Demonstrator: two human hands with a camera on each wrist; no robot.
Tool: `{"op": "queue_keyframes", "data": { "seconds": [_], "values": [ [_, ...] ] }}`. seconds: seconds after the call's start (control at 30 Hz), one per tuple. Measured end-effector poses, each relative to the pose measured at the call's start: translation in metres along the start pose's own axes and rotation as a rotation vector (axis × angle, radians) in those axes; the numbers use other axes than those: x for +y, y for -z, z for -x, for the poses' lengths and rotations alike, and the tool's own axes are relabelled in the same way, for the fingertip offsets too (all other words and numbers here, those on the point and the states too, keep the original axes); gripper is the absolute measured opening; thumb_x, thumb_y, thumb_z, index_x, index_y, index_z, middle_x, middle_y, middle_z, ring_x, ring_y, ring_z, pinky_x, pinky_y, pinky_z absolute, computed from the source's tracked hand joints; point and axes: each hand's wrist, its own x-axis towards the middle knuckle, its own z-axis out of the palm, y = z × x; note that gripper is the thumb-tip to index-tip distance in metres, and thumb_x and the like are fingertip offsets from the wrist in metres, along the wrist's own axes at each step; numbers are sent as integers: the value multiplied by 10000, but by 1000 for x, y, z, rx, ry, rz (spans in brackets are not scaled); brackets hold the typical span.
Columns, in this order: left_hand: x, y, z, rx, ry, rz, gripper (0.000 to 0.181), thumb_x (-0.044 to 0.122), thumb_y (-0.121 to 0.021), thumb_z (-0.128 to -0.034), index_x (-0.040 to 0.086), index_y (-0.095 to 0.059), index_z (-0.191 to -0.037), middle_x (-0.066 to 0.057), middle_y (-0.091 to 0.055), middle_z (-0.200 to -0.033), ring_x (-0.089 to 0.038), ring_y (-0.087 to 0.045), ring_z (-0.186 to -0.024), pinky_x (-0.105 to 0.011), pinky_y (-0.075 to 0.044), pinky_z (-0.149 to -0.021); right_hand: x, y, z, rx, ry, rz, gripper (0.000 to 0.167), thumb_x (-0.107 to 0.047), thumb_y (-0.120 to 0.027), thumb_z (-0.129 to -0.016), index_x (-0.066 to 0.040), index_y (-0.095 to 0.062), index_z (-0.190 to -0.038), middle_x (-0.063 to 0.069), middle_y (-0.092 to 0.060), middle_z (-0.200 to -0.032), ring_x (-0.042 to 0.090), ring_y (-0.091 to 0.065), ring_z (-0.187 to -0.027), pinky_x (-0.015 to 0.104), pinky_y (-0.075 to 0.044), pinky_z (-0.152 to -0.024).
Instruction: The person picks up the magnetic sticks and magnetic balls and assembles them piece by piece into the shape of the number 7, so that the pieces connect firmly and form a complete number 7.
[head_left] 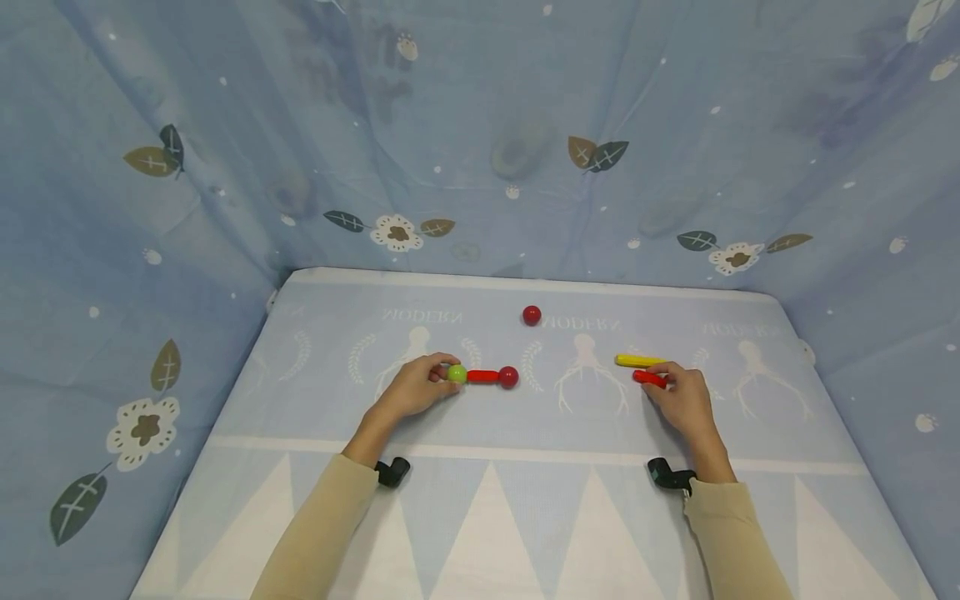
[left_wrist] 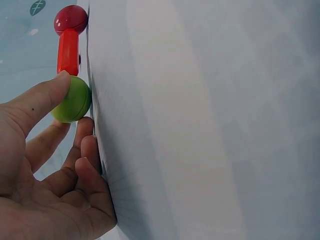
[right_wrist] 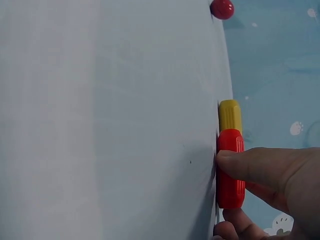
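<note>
My left hand point(head_left: 422, 385) pinches a green ball point(head_left: 457, 373) between thumb and fingers. A red rod point(head_left: 482, 377) joins that ball to a red ball point(head_left: 508, 377), forming a straight piece. In the left wrist view the thumb lies on the green ball point(left_wrist: 75, 100), with the red rod point(left_wrist: 68, 52) beyond it. My right hand point(head_left: 684, 402) grips a separate red rod point(head_left: 649, 379) between thumb and fingers, close in front of a yellow rod point(head_left: 639, 361). The right wrist view shows the thumb on the red rod point(right_wrist: 230, 190), the yellow rod point(right_wrist: 230, 114) partly behind it.
A loose red ball point(head_left: 532, 315) lies near the back of the table point(head_left: 540, 433), between the two hands. Blue patterned cloth point(head_left: 480, 150) hangs behind the table and along both sides.
</note>
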Motion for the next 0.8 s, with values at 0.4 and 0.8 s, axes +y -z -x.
{"op": "queue_keyframes", "data": {
  "seconds": [0.4, 0.8],
  "values": [
    [-1, 0, 0, 1, 13, -1, 383, 222, -792, -880, 154, -680, -1239, -13, -636, -997, -189, -559, -908, -368, -463, -794, -18, -2, 10, -95, -31, -62, 287, -174, -716, -944, -15, -673, -1178, 239, -634, -1069, 347, -567, -914, 406, -444, -729],
    [0, 0, 0, -1, 12, -3, 380, 221, -794, -878, 156, -681, -1235, -12, -630, -992, -193, -554, -907, -366, -461, -791, -43, -19, 16, -175, -56, -156, 344, -284, -680, -976, -80, -654, -1251, 158, -690, -1091, 313, -639, -967, 385, -487, -796]
  ]
}}
